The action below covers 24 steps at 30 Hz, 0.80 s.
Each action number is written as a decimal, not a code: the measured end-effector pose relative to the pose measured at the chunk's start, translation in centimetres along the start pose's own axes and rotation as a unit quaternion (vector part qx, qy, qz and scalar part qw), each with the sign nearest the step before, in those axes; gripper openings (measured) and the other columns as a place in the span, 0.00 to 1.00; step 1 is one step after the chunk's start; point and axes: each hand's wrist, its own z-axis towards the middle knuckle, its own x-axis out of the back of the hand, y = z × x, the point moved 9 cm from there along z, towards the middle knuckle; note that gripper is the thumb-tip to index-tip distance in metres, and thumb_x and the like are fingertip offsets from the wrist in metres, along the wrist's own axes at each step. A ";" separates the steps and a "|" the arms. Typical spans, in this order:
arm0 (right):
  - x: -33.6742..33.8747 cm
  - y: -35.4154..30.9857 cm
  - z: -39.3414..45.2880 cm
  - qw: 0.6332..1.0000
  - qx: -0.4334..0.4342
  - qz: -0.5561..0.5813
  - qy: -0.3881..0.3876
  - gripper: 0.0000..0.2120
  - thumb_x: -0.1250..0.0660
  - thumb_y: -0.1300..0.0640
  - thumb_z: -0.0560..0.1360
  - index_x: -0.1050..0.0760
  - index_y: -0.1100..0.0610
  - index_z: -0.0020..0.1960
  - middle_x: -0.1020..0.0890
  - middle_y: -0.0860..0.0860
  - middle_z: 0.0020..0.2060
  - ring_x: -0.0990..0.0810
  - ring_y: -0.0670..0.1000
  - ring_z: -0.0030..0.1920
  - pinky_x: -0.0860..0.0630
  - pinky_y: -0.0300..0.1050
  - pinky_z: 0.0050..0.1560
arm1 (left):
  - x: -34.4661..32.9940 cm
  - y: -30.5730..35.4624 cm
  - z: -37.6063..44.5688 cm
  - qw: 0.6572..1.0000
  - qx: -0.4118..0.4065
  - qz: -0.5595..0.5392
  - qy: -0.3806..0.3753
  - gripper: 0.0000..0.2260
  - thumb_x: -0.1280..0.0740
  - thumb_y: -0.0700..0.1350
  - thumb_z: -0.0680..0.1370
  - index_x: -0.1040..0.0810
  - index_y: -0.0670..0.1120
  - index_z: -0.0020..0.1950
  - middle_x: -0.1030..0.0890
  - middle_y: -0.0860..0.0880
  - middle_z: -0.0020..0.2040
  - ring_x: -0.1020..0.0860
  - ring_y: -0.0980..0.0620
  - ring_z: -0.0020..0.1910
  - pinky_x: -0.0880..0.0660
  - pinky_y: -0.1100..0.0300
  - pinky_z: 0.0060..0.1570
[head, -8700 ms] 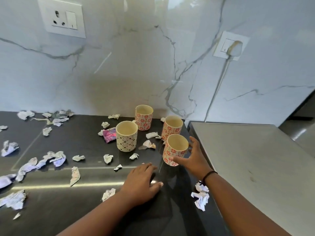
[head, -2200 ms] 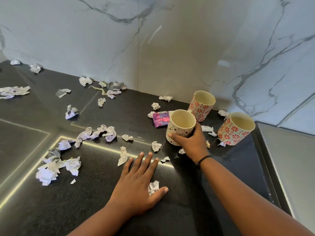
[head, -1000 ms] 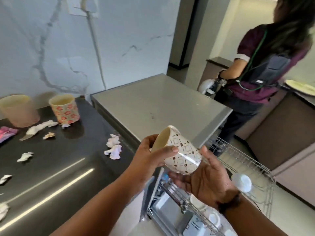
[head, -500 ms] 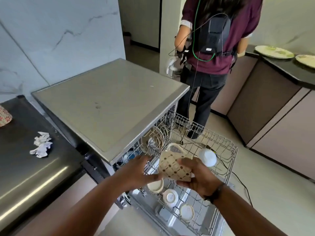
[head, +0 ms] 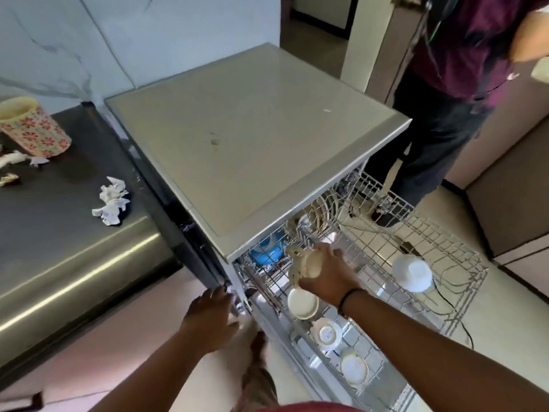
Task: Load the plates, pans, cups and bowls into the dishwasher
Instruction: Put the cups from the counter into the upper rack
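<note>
My right hand [head: 328,276] grips a cream patterned cup [head: 304,264], tipped over above the left side of the pulled-out upper wire rack [head: 445,242] of the dishwasher [head: 252,138]. Three upturned cups stand in a row along the rack's near left edge: a cream cup [head: 303,303], a second cup [head: 326,334] and a third cup [head: 353,366]. A white bowl [head: 412,272] sits upside down further right. My left hand [head: 212,318] hangs below the dishwasher's front left corner, holding nothing, fingers loosely bent. A red-flowered cup [head: 32,127] stands on the dark counter [head: 59,233] at far left.
A person in a maroon top [head: 463,55] stands just behind the rack's far right. Crumpled paper scraps [head: 112,200] lie on the counter near the dishwasher. Plates and a blue item [head: 269,251] sit deeper in the rack. Brown cabinets [head: 511,188] line the right side.
My left hand has let go of the patterned cup and dropped toward the dishwasher's corner. My right hand alone has carried the cup lower and left, over the rack's cup row.
</note>
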 end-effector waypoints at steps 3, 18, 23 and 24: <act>-1.6 -2.1 2.9 0.996 0.043 -0.077 -0.010 0.38 0.27 0.43 0.64 0.42 0.48 0.68 0.35 0.56 0.63 0.21 0.63 0.54 0.21 0.56 0.51 | -1.3 1.1 1.2 1.000 -0.024 -0.009 -0.008 0.30 0.43 0.62 0.76 0.40 0.49 0.75 0.39 0.47 0.75 0.39 0.49 0.73 0.40 0.54 0.69; -12.8 -2.0 9.4 0.961 0.086 -0.224 -0.137 0.41 0.27 0.49 0.67 0.46 0.47 0.72 0.39 0.57 0.68 0.28 0.64 0.61 0.23 0.58 0.53 | -8.5 2.6 2.9 0.983 -0.103 0.030 -0.151 0.31 0.43 0.59 0.78 0.47 0.48 0.77 0.28 0.44 0.67 0.27 0.42 0.63 0.29 0.48 0.60; -14.0 -1.9 9.9 0.946 0.100 -0.266 -0.158 0.44 0.26 0.52 0.66 0.48 0.47 0.73 0.41 0.57 0.69 0.29 0.65 0.62 0.22 0.58 0.51 | -9.2 2.4 3.0 0.981 -0.107 0.018 -0.160 0.31 0.42 0.58 0.78 0.46 0.48 0.77 0.26 0.43 0.65 0.25 0.42 0.60 0.28 0.49 0.58; -14.4 -1.7 10.0 0.942 0.101 -0.264 -0.181 0.47 0.25 0.53 0.65 0.50 0.46 0.74 0.43 0.57 0.70 0.28 0.65 0.61 0.20 0.56 0.47 | -9.1 2.4 3.0 0.981 -0.109 0.020 -0.158 0.30 0.42 0.59 0.78 0.44 0.47 0.76 0.26 0.43 0.64 0.25 0.42 0.60 0.28 0.49 0.57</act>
